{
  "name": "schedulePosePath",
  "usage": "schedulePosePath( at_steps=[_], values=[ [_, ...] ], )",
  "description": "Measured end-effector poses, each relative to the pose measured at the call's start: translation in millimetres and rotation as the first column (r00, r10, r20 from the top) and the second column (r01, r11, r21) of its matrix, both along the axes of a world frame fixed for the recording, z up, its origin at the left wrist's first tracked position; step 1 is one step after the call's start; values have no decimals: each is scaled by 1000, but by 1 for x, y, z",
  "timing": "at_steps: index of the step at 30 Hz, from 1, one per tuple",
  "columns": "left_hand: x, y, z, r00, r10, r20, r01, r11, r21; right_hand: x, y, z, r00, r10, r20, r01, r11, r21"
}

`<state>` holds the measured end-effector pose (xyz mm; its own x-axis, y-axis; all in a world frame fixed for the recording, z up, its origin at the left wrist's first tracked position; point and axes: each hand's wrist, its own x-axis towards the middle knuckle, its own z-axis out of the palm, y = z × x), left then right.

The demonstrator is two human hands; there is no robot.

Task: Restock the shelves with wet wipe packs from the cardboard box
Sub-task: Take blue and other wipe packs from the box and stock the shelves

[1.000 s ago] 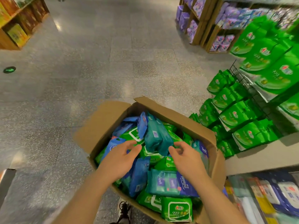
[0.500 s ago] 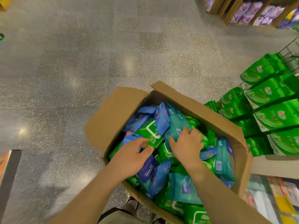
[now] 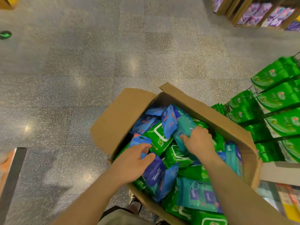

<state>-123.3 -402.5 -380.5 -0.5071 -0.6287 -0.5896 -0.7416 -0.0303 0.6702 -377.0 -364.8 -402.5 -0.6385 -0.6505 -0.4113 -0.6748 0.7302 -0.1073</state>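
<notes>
We look down on a speckled grey floor (image 3: 97, 70) that fills most of the view. To our right stands the shelf rack (image 3: 263, 114), its wire tiers already hung with green packs (image 3: 279, 98), well apart from both hands. Further off at the top right, wooden shelves (image 3: 235, 12) carry purple packs (image 3: 266, 15).

Before us sits the open cardboard box (image 3: 123, 116), its flaps folded outward, heaped with wet wipe packs in green, blue and teal, lying at all angles.

Our right hand (image 3: 199, 142) is down among the heap near the box's far side; its grip is closed on a teal pack (image 3: 185, 127), fingers curled over the pack's right edge and thumb pressed on its printed face. The pack stands tilted, leaning against a small blue pack (image 3: 168, 122) just beside it.

Our left hand (image 3: 134, 161) is at the near left of the box, fingers curled round the lower edge of a light blue pack (image 3: 139, 141), which lies just above the fingertips. A dark blue pack (image 3: 154, 174) lies touching the thumb side of that hand.
</notes>
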Motion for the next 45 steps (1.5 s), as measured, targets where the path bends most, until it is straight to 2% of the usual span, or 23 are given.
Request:
schedulePosePath(
  at_steps=[8, 11, 13, 15, 18, 20, 21, 23, 25, 26, 28, 31, 34, 36, 38, 39, 41, 45],
  values=[
    [-14, 11, 9, 1000, -18, -17, 19, 997, 73, -12, 18, 38, 973, -165, 159, 171, 985, -28],
    [-27, 16, 11, 1000, 18, -13, -17, 996, 92, -11, 35, 46, 936, -243, 255, 267, 961, -65],
    [-35, 18, 12, 998, 68, -9, -67, 994, 90, -8, 47, 53, 833, -328, 446, 428, 892, -144],
    [-42, 18, 14, 993, 114, 0, -114, 993, 38, 0, 56, 62, 664, -374, 647, 594, 789, -154],
    [-53, 19, 21, 974, 215, -69, -213, 976, 36, 12, 69, 70, 500, -361, 788, 710, 691, -134],
    [-63, 18, 25, 895, 418, -157, -375, 895, 243, 24, 72, 76, 395, -321, 861, 776, 618, -126],
    [-68, 18, 27, 819, 543, -186, -437, 800, 410, 30, 73, 79, 356, -293, 887, 793, 596, -122],
    [-76, 17, 31, 675, 712, -195, -391, 569, 723, 45, 75, 83, 299, -222, 928, 796, 594, -114],
    [-77, 16, 34, 542, 818, -192, -256, 379, 889, 57, 74, 82, 276, -172, 945, 765, 635, -108],
    [-75, 15, 35, 487, 854, -186, -216, 324, 921, 62, 72, 80, 280, -164, 946, 744, 660, -106],
    [-71, 10, 32, 426, 887, -181, -198, 286, 938, 69, 68, 74, 297, -159, 941, 703, 703, -104],
    [-63, 0, 24, 403, 899, -172, -253, 290, 923, 70, 57, 70, 342, -135, 930, 610, 785, -110],
    [-54, -11, 15, 368, 917, -151, -305, 272, 913, 54, 46, 63, 460, -165, 873, 561, 816, -141],
    [-48, -16, 10, 367, 916, -162, -340, 295, 893, 33, 39, 49, 650, -258, 715, 569, 789, -233],
    [-41, -18, 5, 392, 905, -166, -353, 314, 881, 9, 35, 27, 881, -300, 366, 420, 852, -313],
    [-38, -18, 4, 405, 899, -166, -346, 318, 883, 0, 33, 16, 939, -279, 199, 328, 900, -288],
    [-32, -16, 2, 416, 895, -163, -334, 317, 888, -10, 29, -1, 964, -255, 69, 263, 951, -162],
    [-24, -14, 2, 427, 894, -135, -352, 302, 886, -10, 20, -14, 972, -237, 3, 236, 971, 28]
  ],
)
